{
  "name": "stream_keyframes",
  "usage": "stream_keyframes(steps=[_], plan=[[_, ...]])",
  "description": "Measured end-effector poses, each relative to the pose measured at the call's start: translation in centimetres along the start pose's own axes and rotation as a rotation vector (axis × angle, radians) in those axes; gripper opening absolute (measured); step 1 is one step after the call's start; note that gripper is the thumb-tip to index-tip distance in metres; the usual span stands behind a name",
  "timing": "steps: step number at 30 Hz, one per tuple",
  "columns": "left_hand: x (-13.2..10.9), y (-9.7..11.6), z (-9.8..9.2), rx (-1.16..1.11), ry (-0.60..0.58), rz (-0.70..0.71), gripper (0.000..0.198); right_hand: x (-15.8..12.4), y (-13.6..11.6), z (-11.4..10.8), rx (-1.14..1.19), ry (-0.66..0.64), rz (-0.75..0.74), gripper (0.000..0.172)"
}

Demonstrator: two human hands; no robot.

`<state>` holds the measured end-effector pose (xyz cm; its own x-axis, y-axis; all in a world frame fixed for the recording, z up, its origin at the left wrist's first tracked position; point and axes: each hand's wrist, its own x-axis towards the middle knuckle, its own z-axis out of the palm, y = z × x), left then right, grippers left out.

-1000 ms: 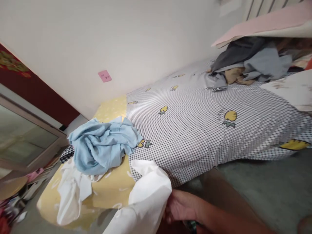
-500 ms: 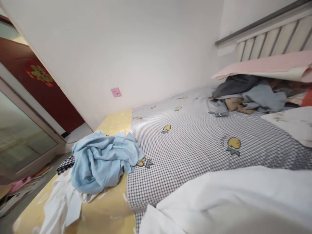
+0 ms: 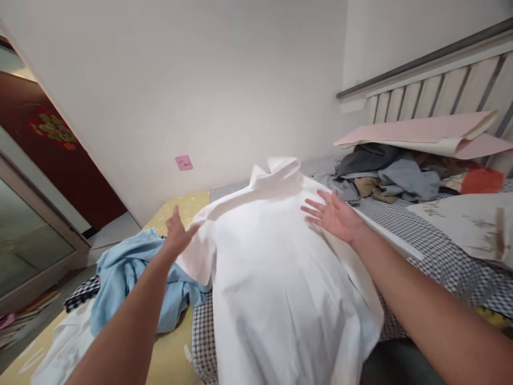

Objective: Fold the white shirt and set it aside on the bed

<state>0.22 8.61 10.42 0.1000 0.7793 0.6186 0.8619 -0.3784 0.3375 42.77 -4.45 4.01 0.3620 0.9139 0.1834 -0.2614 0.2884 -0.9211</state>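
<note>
A white collared shirt (image 3: 264, 251) is spread out over the bed, its collar toward the wall and its lower part nearest me. My left hand (image 3: 178, 231) is by the shirt's left sleeve, fingers apart and holding nothing. Over the right shoulder of the shirt, my right hand (image 3: 334, 216) has its fingers spread, also with nothing in it. Whether either hand touches the fabric I cannot tell. A crumpled light blue garment (image 3: 132, 267) lies to the left, partly behind my left forearm.
The bed has a checked sheet (image 3: 433, 230) and a yellow patterned cover (image 3: 172, 353). Dark and grey clothes (image 3: 409, 176) are heaped at the right under a pink sheet-like piece (image 3: 425, 131), near the slatted headboard (image 3: 436, 96). Another white garment (image 3: 64, 347) lies at the lower left.
The white cloth, bunched at the lower right before, now lies spread in the middle as a shirt. Both my hands have come into view, open. The view has shifted slightly.
</note>
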Motion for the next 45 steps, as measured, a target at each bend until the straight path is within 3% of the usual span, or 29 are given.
stream_keyframes(steps=[2, 5, 7, 10, 12, 14, 16, 20, 23, 25, 28, 32, 34, 36, 40, 43, 45], plan=[[-2.1, 0.1, 2.2, 0.076, -0.096, 0.082, 0.076, -0.9, 2.9, -1.2, 0.005, -0.055, 0.105, 0.072], [-7.8, -0.6, 5.0, 0.243, -0.267, 0.226, 0.058, -2.4, 8.9, -4.4, -0.292, 0.136, 0.121, 0.053], [-11.9, -1.6, 6.8, 0.336, -0.439, 0.243, 0.062, -3.5, 12.6, -6.9, -0.66, 0.246, 0.036, 0.038], [-16.2, -3.5, 9.2, 0.429, -0.686, 0.214, 0.061, -4.9, 16.1, -9.2, -1.052, 0.184, -0.152, 0.033], [-17.6, -4.6, 10.6, 0.44, -0.709, 0.174, 0.054, -5.4, 16.9, -9.6, -1.114, 0.148, -0.227, 0.034], [-18.0, -5.3, 11.8, 0.433, -0.644, 0.118, 0.052, -5.4, 16.7, -9.4, -1.012, 0.171, -0.238, 0.031], [-18.0, -5.6, 12.7, 0.447, -0.561, 0.066, 0.051, -5.2, 15.9, -9.4, -0.745, 0.256, -0.191, 0.029], [-18.1, -5.2, 13.8, 0.526, -0.434, 0.043, 0.053, -5.6, 14.3, -12.0, -0.076, 0.643, -0.125, 0.041], [-18.4, -5.0, 13.9, 0.542, -0.407, 0.063, 0.054, -8.3, 14.4, -15.1, 0.026, 0.96, -0.084, 0.039], [-18.6, -4.9, 13.9, 0.542, -0.38, 0.084, 0.055, -11.4, 15.5, -16.1, -0.029, 1.037, -0.016, 0.036], [-18.8, -4.8, 13.8, 0.537, -0.353, 0.106, 0.055, -16.9, 18.7, -14.8, -0.07, 0.935, 0.116, 0.038], [-18.8, -4.4, 13.6, 0.532, -0.354, 0.109, 0.056, -21.9, 21.7, -9.9, -0.037, 0.538, 0.371, 0.053], [-18.8, -4.2, 13.4, 0.539, -0.362, 0.104, 0.056, -22.5, 21.0, -8.0, 0.007, 0.459, 0.459, 0.057], [-18.7, -4.0, 13.3, 0.539, -0.371, 0.093, 0.057, -22.1, 18.7, -7.4, 0.076, 0.468, 0.49, 0.06], [-18.6, -3.9, 13.2, 0.54, -0.38, 0.068, 0.057, -20.2, 13.1, -10.6, 0.121, 0.463, 0.504, 0.065], [-18.7, -4.2, 13.5, 0.545, -0.345, 0.074, 0.058, -18.8, 11.1, -15.0, -0.15, 0.417, 0.557, 0.046], [-18.7, -4.5, 13.8, 0.543, -0.329, 0.072, 0.058, -17.5, 10.7, -17.9, -0.412, 0.509, 0.443, 0.027]])
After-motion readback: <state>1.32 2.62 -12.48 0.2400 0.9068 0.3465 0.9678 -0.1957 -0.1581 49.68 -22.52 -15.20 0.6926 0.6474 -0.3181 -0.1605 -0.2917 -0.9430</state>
